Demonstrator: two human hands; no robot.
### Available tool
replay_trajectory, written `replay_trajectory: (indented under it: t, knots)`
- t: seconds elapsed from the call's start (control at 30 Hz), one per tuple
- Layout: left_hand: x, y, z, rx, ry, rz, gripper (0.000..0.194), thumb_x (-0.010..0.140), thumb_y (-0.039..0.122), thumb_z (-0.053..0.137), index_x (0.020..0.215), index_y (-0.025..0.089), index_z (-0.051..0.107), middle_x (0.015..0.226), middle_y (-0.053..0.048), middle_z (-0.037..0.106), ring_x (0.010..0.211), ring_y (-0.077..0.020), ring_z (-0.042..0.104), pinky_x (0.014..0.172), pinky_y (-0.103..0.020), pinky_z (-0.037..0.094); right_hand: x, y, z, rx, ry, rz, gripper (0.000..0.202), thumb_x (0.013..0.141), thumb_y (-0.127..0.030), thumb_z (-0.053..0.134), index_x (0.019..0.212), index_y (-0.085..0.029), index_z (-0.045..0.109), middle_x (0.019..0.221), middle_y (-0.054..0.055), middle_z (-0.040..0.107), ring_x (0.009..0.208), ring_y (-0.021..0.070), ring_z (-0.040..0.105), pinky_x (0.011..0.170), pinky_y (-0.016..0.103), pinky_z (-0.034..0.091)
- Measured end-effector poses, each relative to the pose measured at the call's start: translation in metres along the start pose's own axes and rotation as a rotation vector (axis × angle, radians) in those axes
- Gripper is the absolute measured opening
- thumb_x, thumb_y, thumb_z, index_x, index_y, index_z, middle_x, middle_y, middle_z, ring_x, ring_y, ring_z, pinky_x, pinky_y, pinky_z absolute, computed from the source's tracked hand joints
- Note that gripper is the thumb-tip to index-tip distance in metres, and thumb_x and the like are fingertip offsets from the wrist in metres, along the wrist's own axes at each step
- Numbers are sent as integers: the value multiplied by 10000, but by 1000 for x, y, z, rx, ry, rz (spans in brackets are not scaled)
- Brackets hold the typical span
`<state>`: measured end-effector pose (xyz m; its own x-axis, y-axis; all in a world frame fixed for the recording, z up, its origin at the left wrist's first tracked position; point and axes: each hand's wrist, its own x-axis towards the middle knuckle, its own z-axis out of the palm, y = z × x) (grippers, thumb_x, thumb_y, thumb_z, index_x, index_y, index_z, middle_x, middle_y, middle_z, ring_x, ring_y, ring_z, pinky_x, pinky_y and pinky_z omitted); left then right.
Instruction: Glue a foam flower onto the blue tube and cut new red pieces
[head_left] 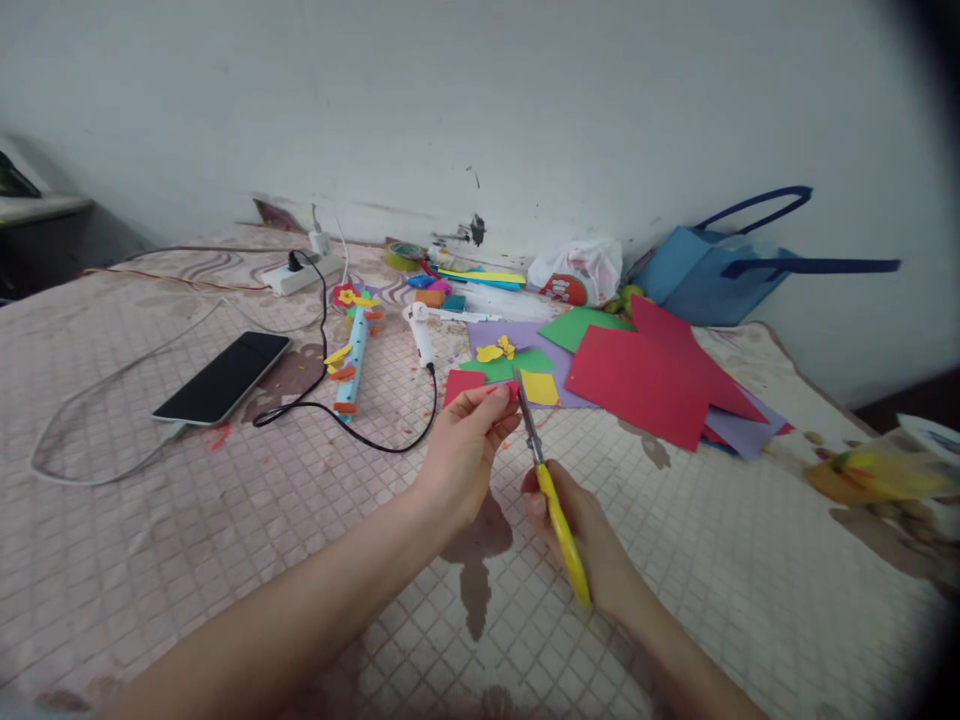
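Note:
Between thumb and fingers, my left hand [466, 445] pinches a small red piece of foam or paper [514, 390]. Yellow-handled scissors [556, 525] are gripped in my right hand [589, 540], their blades pointing away from me and meeting the edge of the red piece. Whether the blades are parted is too small to tell. Just beyond the hands lie a yellow square [539, 387], a red scrap [463, 384], a green sheet [525, 362] and small yellow cut-outs [496, 350] on a purple sheet [570, 385].
Large red sheets [645, 385] lie to the right, before a blue bag [709, 275] and a white plastic bag [577, 272]. A white glue gun [420, 335] trails a black cord. Leftward are a decorated blue strip [354, 355], a phone [225, 378] and a power strip [304, 272].

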<state>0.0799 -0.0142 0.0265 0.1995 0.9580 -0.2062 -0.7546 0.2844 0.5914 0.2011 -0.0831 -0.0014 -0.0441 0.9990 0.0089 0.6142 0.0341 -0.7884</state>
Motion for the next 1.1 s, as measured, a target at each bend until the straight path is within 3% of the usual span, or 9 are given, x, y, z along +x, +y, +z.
replay_trajectory:
  t: [0.23, 0.33, 0.43, 0.5, 0.6, 0.73, 0.93, 1.03, 1.1]
  knots:
    - [1, 0, -2, 5, -12, 16, 84, 695, 163, 693, 696, 130, 616, 761, -8, 638, 716, -81, 578, 780, -240, 441, 0, 2, 3, -4, 25, -22, 275, 827, -471, 431, 762, -203, 428, 610, -9, 515, 507, 124, 450, 464, 237, 335]
    - [2, 1, -5, 27, -10, 25, 111, 683, 177, 709, 695, 134, 608, 748, -1, 635, 708, -79, 583, 764, -234, 450, 6, 9, -7, -31, 67, -9, 302, 820, -499, 417, 764, -204, 442, 606, -7, 515, 497, 128, 457, 459, 241, 345]
    - [7, 3, -12, 105, 1, -5, 136, 681, 197, 717, 712, 138, 598, 728, -4, 634, 692, -91, 599, 706, -232, 460, 23, 28, -32, -158, 151, 51, 308, 819, -506, 416, 768, -206, 467, 620, 4, 558, 508, 143, 507, 465, 245, 361]
    - [11, 5, -19, 183, -10, -66, 148, 681, 203, 718, 722, 137, 593, 743, -18, 644, 672, -101, 611, 662, -233, 463, 38, 45, -54, -413, 212, 93, 327, 801, -522, 451, 797, -202, 519, 657, 33, 605, 584, 188, 573, 513, 268, 380]
    - [16, 5, -30, 273, -40, -136, 158, 679, 193, 720, 723, 134, 580, 757, -30, 653, 636, -99, 613, 622, -227, 462, 60, 74, -86, -784, 312, 282, 443, 779, -566, 461, 928, -166, 579, 770, 128, 662, 708, 281, 632, 559, 321, 392]
    - [21, 4, -44, 363, -106, -172, 182, 669, 204, 734, 744, 131, 586, 738, -24, 642, 637, -92, 606, 620, -215, 459, 74, 105, -112, -944, 334, 331, 511, 789, -567, 442, 995, -127, 601, 935, 188, 659, 828, 327, 633, 631, 365, 425]
    - [23, 7, -52, 456, -222, -189, 170, 683, 230, 726, 757, 135, 606, 691, -4, 610, 604, -75, 573, 625, -216, 452, 69, 124, -122, -973, 301, 174, 462, 772, -482, 535, 1010, -94, 614, 959, 192, 623, 940, 330, 578, 767, 385, 438]
    - [22, 8, -50, 481, -234, -204, 210, 665, 217, 738, 816, 133, 619, 687, -3, 610, 578, -71, 560, 589, -211, 438, 66, 104, -116, -810, 412, 91, 382, 783, -430, 545, 1002, -124, 613, 968, 171, 620, 931, 304, 578, 802, 404, 436]
    - [22, 8, -49, 499, -229, -196, 224, 653, 213, 747, 815, 136, 612, 680, -3, 613, 571, -76, 562, 574, -211, 433, 65, 79, -104, -475, 351, 1, 296, 804, -395, 531, 968, -161, 609, 956, 121, 635, 857, 232, 606, 782, 354, 460]
